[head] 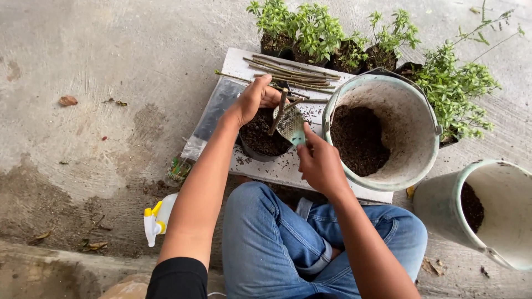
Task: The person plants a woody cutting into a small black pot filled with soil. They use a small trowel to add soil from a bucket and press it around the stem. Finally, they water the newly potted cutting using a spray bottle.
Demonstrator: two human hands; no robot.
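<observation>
We have a single view, from a camera worn on the person's head, looking steeply down and a little forward over the bent knees in blue jeans (277,243). It sits close: the forearms run up from the bottom edge, the white board (244,61) lies mid-frame, and the concrete floor (83,66) fills the rest.

An outdoor home potting spot: bare concrete floor (111,66), potted seedlings (316,30), soil-filled buckets (413,127).

A white board (238,61) is laid on the concrete floor (111,66). Cut sticks (291,72), a black pot (260,145) and a bucket (413,124) are carried by it; a spray bottle (158,218) lies alongside.
</observation>
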